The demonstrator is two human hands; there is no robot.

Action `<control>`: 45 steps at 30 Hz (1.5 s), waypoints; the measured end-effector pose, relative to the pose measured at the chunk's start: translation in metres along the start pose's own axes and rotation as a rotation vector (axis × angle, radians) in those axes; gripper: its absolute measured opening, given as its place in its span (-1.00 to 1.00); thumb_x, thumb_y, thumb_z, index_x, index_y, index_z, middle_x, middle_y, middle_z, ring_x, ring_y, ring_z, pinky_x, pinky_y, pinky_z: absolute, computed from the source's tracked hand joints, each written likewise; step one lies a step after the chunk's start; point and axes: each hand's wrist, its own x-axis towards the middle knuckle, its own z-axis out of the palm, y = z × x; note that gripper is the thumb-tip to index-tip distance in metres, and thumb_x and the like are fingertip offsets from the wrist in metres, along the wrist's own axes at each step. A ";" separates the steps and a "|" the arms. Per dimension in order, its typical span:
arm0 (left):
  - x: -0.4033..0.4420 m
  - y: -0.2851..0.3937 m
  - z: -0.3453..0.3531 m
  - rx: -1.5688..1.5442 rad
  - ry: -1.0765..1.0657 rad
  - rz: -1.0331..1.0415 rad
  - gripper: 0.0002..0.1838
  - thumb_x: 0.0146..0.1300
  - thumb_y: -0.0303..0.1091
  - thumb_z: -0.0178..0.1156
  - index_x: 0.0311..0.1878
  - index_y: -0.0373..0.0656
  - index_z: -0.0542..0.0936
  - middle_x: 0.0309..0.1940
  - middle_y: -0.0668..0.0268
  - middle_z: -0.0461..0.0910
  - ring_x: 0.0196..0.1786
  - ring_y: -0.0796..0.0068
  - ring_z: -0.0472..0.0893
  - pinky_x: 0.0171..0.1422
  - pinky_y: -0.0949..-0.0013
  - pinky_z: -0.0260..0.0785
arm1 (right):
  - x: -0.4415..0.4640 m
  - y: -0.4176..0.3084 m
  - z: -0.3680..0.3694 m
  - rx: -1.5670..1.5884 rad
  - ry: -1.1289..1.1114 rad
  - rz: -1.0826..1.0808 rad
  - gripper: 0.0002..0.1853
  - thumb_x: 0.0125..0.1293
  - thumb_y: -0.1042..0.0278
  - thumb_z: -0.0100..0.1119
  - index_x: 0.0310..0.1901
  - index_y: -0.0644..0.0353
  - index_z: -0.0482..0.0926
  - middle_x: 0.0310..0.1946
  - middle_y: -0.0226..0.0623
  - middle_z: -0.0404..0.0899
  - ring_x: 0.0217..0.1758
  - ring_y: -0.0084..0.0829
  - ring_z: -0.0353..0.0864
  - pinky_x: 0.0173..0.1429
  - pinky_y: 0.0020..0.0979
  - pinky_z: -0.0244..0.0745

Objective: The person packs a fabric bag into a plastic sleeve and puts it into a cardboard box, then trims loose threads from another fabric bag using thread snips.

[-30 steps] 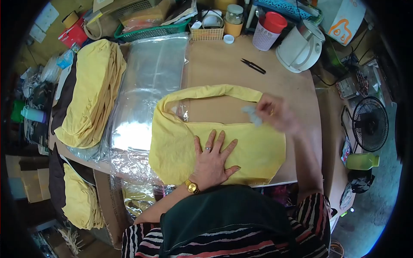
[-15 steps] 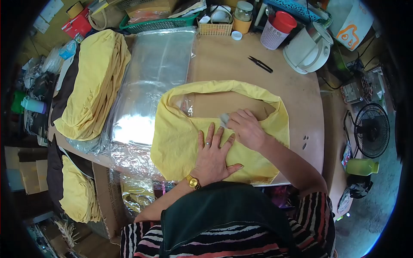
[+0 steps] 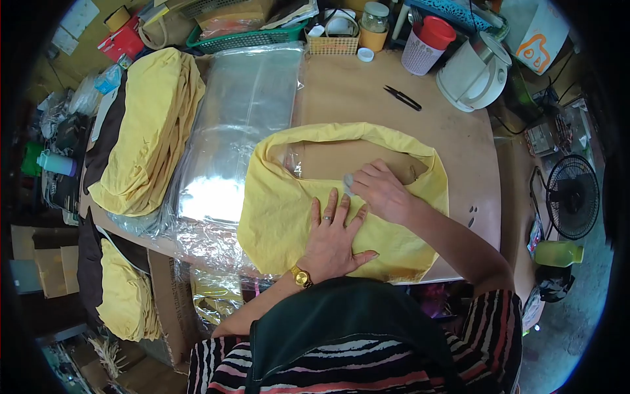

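Note:
A yellow cloth shoulder bag (image 3: 279, 226) lies flat on the table, its strap looping toward the far side. My left hand (image 3: 335, 240) rests on the bag's front with fingers spread, wearing a ring and a gold watch. Close to its fingertips, my right hand (image 3: 380, 190) is closed on a small pale grey piece (image 3: 348, 184), pressed at the bag's upper edge below the strap opening. Whether this piece is cloth or something firmer I cannot tell. The right hand's fingers partly cover it.
Clear plastic sleeves (image 3: 249, 92) lie left of the bag, beside a stack of folded yellow bags (image 3: 144, 131). Thread snips (image 3: 402, 98) lie beyond it. A kettle (image 3: 474, 72), a purple cup (image 3: 421, 58) and baskets line the far edge. A fan (image 3: 572, 197) stands right.
My right hand stays at the bag's upper edge with the grey piece, shifting only slightly. My left hand remains flat. The whole view has slid a little to the right.

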 end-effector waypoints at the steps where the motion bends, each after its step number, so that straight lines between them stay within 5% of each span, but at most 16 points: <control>1: -0.001 0.000 0.001 0.000 -0.004 0.004 -0.10 0.05 0.43 0.16 0.30 -0.09 0.43 0.33 -0.16 0.23 0.46 -0.27 0.08 0.45 -0.39 -0.22 | 0.005 -0.001 0.005 0.000 0.002 0.005 -0.70 -0.06 0.48 0.18 -0.19 0.19 0.55 -0.25 -0.37 0.50 -0.08 -0.33 0.46 0.07 -0.31 0.28; 25: -0.003 0.001 -0.001 -0.003 -0.035 -0.048 -0.16 0.08 0.35 0.18 0.28 -0.09 0.43 0.33 -0.10 0.24 0.47 -0.21 0.09 0.47 -0.35 -0.20 | 0.003 -0.012 0.013 0.023 0.099 0.095 -0.79 -0.05 0.52 0.17 -0.29 0.14 0.54 -0.30 -0.38 0.49 -0.09 -0.31 0.47 0.06 -0.24 0.26; 30: 0.011 -0.004 -0.016 -0.067 -0.049 -0.034 -0.31 0.11 0.04 0.30 0.24 -0.15 0.43 0.25 0.02 0.32 0.30 -0.11 0.30 0.31 -0.23 0.13 | -0.024 -0.020 0.000 -0.147 0.101 0.286 -0.78 -0.06 0.57 0.19 -0.30 0.14 0.55 -0.21 -0.32 0.53 -0.03 -0.30 0.47 0.06 -0.26 0.28; 31: 0.021 -0.004 -0.018 -0.088 0.046 -0.085 -0.44 0.14 -0.21 0.28 0.20 -0.22 0.43 0.18 -0.01 0.35 0.13 -0.06 0.42 0.15 -0.08 0.31 | -0.026 -0.020 0.002 -0.144 0.099 0.276 -0.78 -0.06 0.57 0.19 -0.30 0.14 0.55 -0.21 -0.32 0.53 -0.03 -0.30 0.47 0.06 -0.26 0.28; 34: 0.045 -0.013 -0.020 -0.350 0.027 -0.254 -0.50 0.17 -0.35 0.23 0.18 -0.28 0.42 0.12 -0.05 0.36 0.02 -0.06 0.47 0.08 0.07 0.39 | -0.031 -0.015 0.015 -0.101 0.149 0.289 -0.78 -0.04 0.62 0.21 -0.30 0.16 0.55 -0.17 -0.27 0.54 0.00 -0.20 0.48 0.11 -0.22 0.29; 37: 0.047 -0.017 -0.017 -0.256 0.038 -0.142 -0.53 0.18 -0.45 0.19 0.17 -0.36 0.42 0.05 -0.09 0.37 -0.05 -0.06 0.49 0.04 0.14 0.42 | -0.041 -0.002 0.022 0.154 0.283 0.365 -0.78 0.05 0.71 0.21 -0.27 0.19 0.54 -0.19 -0.29 0.57 -0.07 -0.29 0.55 0.07 -0.27 0.40; 39: 0.033 -0.013 -0.018 -0.265 0.055 -0.093 -0.53 0.21 -0.43 0.17 0.18 -0.39 0.40 0.06 -0.09 0.38 -0.02 -0.05 0.48 0.08 0.14 0.40 | -0.045 0.012 0.021 0.929 0.356 0.726 -0.81 0.14 0.73 0.19 -0.23 0.25 0.54 -0.20 -0.32 0.59 -0.13 -0.47 0.58 -0.03 -0.39 0.50; 42: 0.001 -0.010 -0.001 -0.116 0.050 0.024 -0.49 0.27 -0.36 0.12 0.22 -0.46 0.37 0.11 -0.08 0.38 0.05 -0.03 0.45 0.20 0.16 0.34 | -0.041 0.027 0.001 1.179 0.388 0.804 -0.85 0.23 0.71 0.14 -0.20 0.28 0.55 -0.22 -0.37 0.61 -0.21 -0.65 0.55 -0.12 -0.52 0.52; 45: -0.009 -0.011 0.009 0.073 0.024 0.086 -0.45 0.31 -0.29 0.07 0.27 -0.48 0.33 0.18 -0.07 0.36 0.12 -0.01 0.40 0.31 0.18 0.26 | -0.015 0.011 -0.007 0.912 0.171 0.686 -0.81 0.16 0.74 0.11 -0.24 0.26 0.57 -0.26 -0.33 0.58 -0.19 -0.49 0.57 -0.07 -0.43 0.50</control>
